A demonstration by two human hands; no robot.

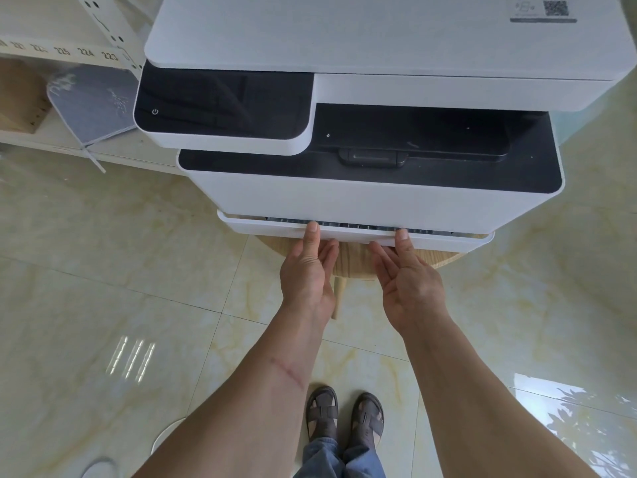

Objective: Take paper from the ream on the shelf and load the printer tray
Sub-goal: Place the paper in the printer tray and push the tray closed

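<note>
A white printer [362, 194] with a black top panel stands on a round wooden table [351, 260]. Its paper tray [262, 226] at the bottom sticks out a few centimetres, showing a narrow dark gap. My left hand [308, 274] grips the tray's front lip, thumb on top and fingers underneath. My right hand [406, 281] holds the same lip a little to the right, thumb on top as well. No loose paper shows in the tray gap or in either hand.
A white shelf [69, 139] stands at the left with a grey wrapped packet [93, 105] and a cardboard box [20, 98] on it. Glossy tiled floor [103, 288] surrounds the table. My sandalled feet [344, 415] are below.
</note>
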